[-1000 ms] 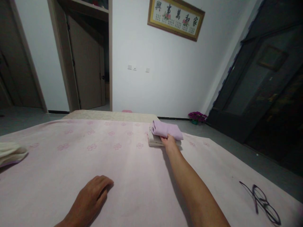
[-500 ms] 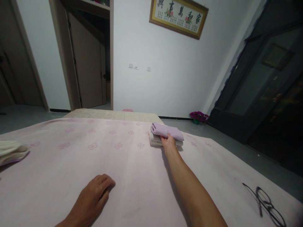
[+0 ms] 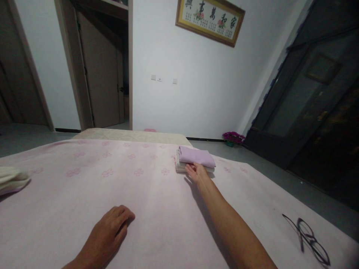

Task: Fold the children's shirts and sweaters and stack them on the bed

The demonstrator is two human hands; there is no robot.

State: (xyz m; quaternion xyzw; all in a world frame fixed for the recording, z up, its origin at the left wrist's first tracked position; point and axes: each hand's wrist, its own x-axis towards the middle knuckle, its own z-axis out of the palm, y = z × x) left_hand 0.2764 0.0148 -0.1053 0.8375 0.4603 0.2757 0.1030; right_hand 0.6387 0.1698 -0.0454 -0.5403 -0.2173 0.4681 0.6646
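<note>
Head view: well this side of the folded stack (image 3: pixel 181 167), the left hand (image 3: pixel 109 229) lies knuckles-up on the flowered sheet (image 3: pixel 159 209), its grip hidden from me; the right hand (image 3: pixel 197 173), fingers loosely spread, is at the stack's front, contact unclear. Settling the purple cloth (image 3: pixel 198 156) on top seems the step, next wanting a light touch; behind the stack rises a white wall (image 3: pixel 202 104).

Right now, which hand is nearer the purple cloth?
Right. The right hand is at the near edge of the purple cloth; the left hand is left of it, nearer the camera.
</note>
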